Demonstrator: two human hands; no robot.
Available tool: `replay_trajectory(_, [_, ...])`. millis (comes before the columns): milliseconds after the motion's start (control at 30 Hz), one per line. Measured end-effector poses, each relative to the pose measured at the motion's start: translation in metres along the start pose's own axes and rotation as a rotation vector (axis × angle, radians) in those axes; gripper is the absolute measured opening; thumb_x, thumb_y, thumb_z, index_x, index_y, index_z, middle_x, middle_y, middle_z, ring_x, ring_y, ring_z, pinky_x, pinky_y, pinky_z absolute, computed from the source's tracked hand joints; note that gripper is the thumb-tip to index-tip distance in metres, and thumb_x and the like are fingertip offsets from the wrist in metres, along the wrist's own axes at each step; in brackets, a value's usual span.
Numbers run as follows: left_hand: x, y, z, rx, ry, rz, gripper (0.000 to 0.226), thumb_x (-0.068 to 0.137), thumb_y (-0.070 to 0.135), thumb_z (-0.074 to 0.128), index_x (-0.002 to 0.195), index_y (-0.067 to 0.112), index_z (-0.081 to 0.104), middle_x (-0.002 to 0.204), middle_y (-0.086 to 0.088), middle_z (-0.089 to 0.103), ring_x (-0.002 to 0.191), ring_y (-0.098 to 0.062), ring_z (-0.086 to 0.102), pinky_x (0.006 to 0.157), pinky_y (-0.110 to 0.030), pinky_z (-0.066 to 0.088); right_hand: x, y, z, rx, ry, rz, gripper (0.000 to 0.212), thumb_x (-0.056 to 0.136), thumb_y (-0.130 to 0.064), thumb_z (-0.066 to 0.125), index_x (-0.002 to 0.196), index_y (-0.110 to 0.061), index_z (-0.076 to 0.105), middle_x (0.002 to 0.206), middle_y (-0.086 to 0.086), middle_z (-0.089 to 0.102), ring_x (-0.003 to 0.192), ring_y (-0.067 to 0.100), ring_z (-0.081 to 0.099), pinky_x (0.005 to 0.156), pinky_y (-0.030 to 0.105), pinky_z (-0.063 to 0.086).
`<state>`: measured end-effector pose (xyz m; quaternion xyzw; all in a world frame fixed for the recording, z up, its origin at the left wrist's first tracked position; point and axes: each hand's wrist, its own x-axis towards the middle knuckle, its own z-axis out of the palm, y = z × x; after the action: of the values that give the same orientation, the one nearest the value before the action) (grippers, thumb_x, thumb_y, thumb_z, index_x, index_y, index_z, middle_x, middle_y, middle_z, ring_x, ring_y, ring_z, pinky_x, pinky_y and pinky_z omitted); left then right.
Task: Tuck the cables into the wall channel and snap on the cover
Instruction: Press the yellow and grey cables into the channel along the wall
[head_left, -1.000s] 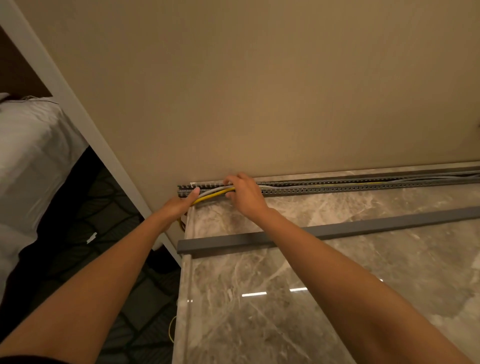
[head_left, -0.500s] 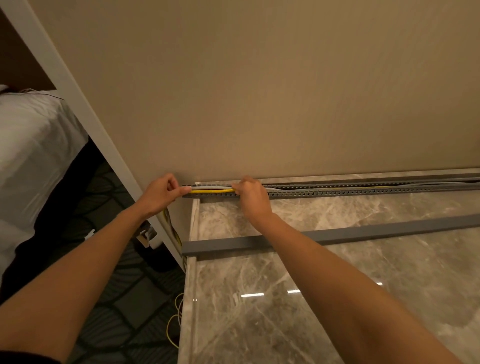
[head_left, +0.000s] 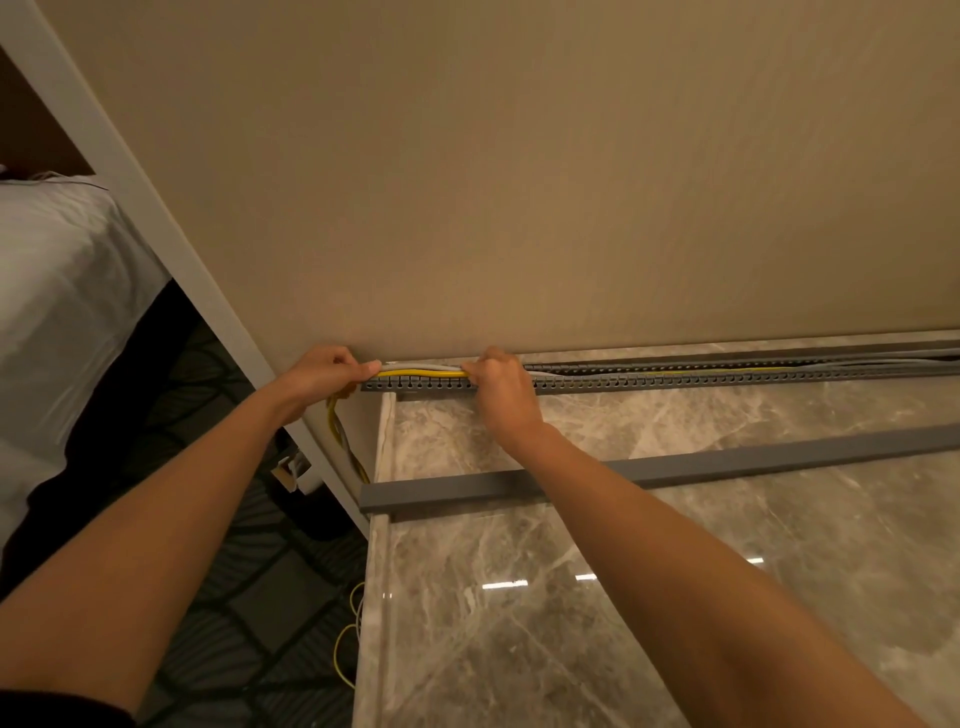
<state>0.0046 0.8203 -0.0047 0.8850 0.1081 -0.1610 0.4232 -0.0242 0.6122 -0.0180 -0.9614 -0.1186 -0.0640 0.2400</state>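
Note:
A grey slotted wall channel (head_left: 675, 382) runs along the foot of the beige wall at the back of a marble top. Yellow and grey cables (head_left: 421, 371) lie along its open left end. My left hand (head_left: 324, 371) pinches the cables just past the channel's left end, where they bend down over the edge. My right hand (head_left: 501, 387) grips the cables and the channel's front wall a short way to the right. The long grey cover (head_left: 727, 465) lies loose on the marble, in front of the channel and partly under my right forearm.
The marble top (head_left: 623, 597) ends at a left edge, with dark patterned floor (head_left: 249, 597) below. Loose yellow cable loops (head_left: 345, 644) hang beside that edge. A white door frame (head_left: 171, 249) slants down the left, with white bedding (head_left: 57, 291) beyond it.
My left hand has drawn left, off the channel's end, pulling the cables straight. The cables have dropped from a raised bow into the channel. My right hand stays on them.

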Motion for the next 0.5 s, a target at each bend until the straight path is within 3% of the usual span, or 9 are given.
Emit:
replay_trajectory(233, [0.003, 0.018, 0.010, 0.286, 0.137, -0.137, 0.033, 0.089, 0.030, 0.060, 0.065, 0.008, 0.053, 0.073, -0.010, 0.054, 0.060, -0.018, 0.047, 0.052, -0.027, 0.037, 0.002, 0.006, 0.002, -0.032, -0.043, 0.010, 0.032, 0.085, 0.013, 0.047, 0.106, 0.002, 0.068, 0.107, 0.025, 0.062, 0.099, 0.036, 0.059, 0.080, 0.039, 0.047])
replay_trajectory(300, [-0.004, 0.022, 0.014, 0.466, 0.279, -0.007, 0.028, 0.087, 0.027, 0.063, 0.090, -0.001, 0.060, 0.095, -0.017, 0.060, 0.081, -0.030, 0.059, 0.067, -0.037, 0.050, 0.001, 0.006, 0.003, -0.032, -0.039, 0.007, 0.034, 0.084, 0.013, 0.047, 0.109, 0.002, 0.067, 0.106, 0.026, 0.064, 0.098, 0.038, 0.059, 0.081, 0.040, 0.047])
replay_trajectory(367, [-0.014, 0.027, 0.022, 0.617, 0.404, 0.262, 0.029, 0.086, 0.012, 0.063, 0.109, -0.003, 0.056, 0.114, -0.020, 0.055, 0.100, -0.036, 0.056, 0.083, -0.045, 0.050, -0.003, 0.007, 0.009, -0.057, -0.025, -0.005, 0.035, 0.076, 0.015, 0.054, 0.106, 0.005, 0.068, 0.095, 0.028, 0.068, 0.087, 0.042, 0.063, 0.077, 0.041, 0.051])
replay_trajectory(433, [-0.022, 0.031, 0.037, 0.749, 0.309, 0.511, 0.026, 0.087, 0.002, 0.058, 0.113, -0.004, 0.057, 0.118, -0.022, 0.055, 0.105, -0.037, 0.054, 0.087, -0.045, 0.048, -0.005, 0.012, 0.017, -0.084, -0.055, -0.002, 0.037, 0.061, 0.017, 0.065, 0.096, 0.005, 0.072, 0.078, 0.026, 0.070, 0.072, 0.042, 0.067, 0.070, 0.042, 0.055])
replay_trajectory(500, [-0.026, 0.033, 0.052, 0.839, 0.206, 0.562, 0.029, 0.090, 0.006, 0.057, 0.118, -0.001, 0.058, 0.119, -0.020, 0.057, 0.109, -0.035, 0.053, 0.088, -0.043, 0.047, -0.009, 0.012, 0.017, -0.097, -0.037, -0.042, 0.042, 0.061, 0.014, 0.067, 0.101, 0.003, 0.070, 0.084, 0.024, 0.071, 0.080, 0.040, 0.068, 0.077, 0.043, 0.054])
